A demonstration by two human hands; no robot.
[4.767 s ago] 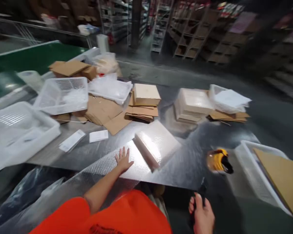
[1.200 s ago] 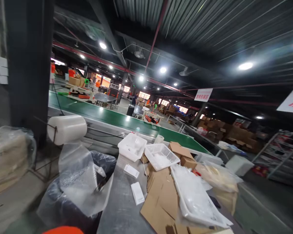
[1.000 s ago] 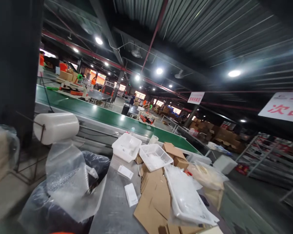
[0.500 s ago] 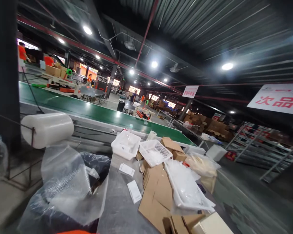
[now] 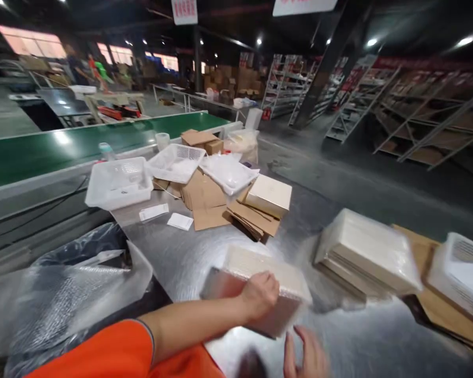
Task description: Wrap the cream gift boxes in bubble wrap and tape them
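A box wrapped in clear bubble wrap (image 5: 286,281) sits on the metal table in front of me, its outline blurred. My left hand (image 5: 261,295) reaches across from the left, fingers curled closed on the wrap at the box's upper near edge. Just below the box's near right corner is my right hand (image 5: 305,354), its thumb and fingers apart and holding nothing. To the right lie wrapped boxes (image 5: 370,247) in clear film, one on another. A cream box (image 5: 268,194) rests on flat cardboard (image 5: 207,197) farther back.
White baskets (image 5: 120,181) and small white cards (image 5: 180,221) lie at the table's far left. Bubble wrap (image 5: 74,294) hangs over the left side. Beyond runs a green conveyor belt (image 5: 142,131). Another white basket (image 5: 463,278) stands at the right edge.
My view has swung right and down. Both hands, the wrapped box between them and the wrapped boxes to the right have come into sight.
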